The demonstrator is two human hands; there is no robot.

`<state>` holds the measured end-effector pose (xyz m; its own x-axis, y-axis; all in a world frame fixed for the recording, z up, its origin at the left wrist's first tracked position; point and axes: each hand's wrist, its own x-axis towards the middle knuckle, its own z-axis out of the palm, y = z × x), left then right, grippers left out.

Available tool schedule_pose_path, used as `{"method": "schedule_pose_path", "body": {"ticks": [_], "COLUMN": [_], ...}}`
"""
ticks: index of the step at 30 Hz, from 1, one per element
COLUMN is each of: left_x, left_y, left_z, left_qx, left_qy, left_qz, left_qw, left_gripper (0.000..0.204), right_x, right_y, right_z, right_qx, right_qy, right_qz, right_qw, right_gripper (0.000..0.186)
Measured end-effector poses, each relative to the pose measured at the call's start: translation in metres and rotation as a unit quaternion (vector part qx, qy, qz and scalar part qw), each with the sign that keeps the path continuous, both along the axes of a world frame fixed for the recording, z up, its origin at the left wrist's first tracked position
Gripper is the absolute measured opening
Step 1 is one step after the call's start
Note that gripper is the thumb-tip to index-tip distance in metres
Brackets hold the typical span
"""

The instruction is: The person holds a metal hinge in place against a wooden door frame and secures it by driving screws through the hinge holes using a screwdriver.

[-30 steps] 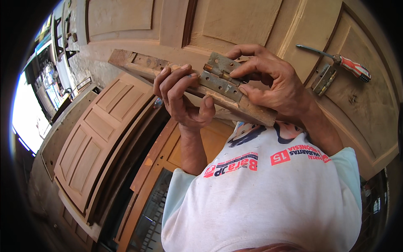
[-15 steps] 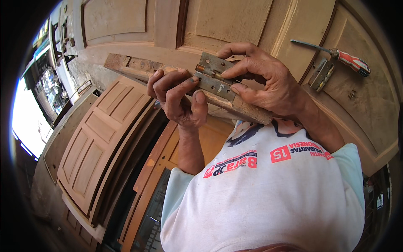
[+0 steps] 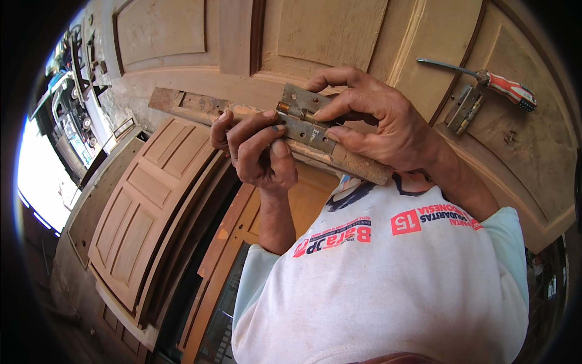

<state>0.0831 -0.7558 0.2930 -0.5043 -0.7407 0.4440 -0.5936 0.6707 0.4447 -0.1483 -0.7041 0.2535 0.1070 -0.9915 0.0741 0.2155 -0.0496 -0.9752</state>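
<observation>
Hinge (image 3: 301,129) partly hidden by right hand (image 3: 391,118).

Grey rectangular metal hinge (image 3: 304,131) | long brown wooden bar (image 3: 359,165) | bare left hand (image 3: 257,148) | bare right hand (image 3: 388,124): all shifted slightly left

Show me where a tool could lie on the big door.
Free: the left panel, left of the dark strip; the middle panel, right of it, beyond the right hand. Crowded: the right panel, with screwdriver, second hinge, likely screws.
</observation>
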Motion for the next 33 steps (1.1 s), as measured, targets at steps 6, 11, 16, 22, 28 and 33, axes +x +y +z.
{"method": "schedule_pose_path", "body": {"ticks": [6, 11, 16, 22, 28, 33], "left_x": [0.002, 0.007, 0.004, 0.011, -0.003, 0.003], "left_y": [0.008, 0.009, 0.008, 0.002, 0.0, -0.003], "left_z": [0.003, 0.004, -0.006, -0.001, -0.013, -0.013], "left_qx": [0.0, -0.039, -0.017, -0.067, -0.081, -0.086], "left_qy": [0.005, -0.01, -0.019, -0.038, 0.001, 0.024], "left_qz": [-0.012, -0.031, -0.052, -0.055, -0.072, -0.07], "left_qw": [1.0, 0.999, 0.998, 0.996, 0.994, 0.994], "left_gripper": [0.017, 0.02, 0.024, 0.03, 0.032, 0.03], "right_x": [-0.001, 0.001, -0.003, 0.003, -0.021, -0.103], "right_y": [0.001, 0.003, 0.008, 0.001, 0.036, 0.097], "right_z": [0.006, 0.011, 0.015, 0.013, 0.022, 0.022], "right_qx": [0.009, 0.03, 0.037, -0.01, 0.002, 0.064], "right_qy": [0.027, 0.013, 0.014, 0.008, 0.123, 0.281], "right_qz": [-0.001, 0.0, -0.006, 0.0, -0.16, -0.35], "right_qw": [1.0, 0.999, 0.999, 1.0, 0.979, 0.891], "right_gripper": [0.023, 0.023, 0.021, 0.019, 0.032, 0.015]}}
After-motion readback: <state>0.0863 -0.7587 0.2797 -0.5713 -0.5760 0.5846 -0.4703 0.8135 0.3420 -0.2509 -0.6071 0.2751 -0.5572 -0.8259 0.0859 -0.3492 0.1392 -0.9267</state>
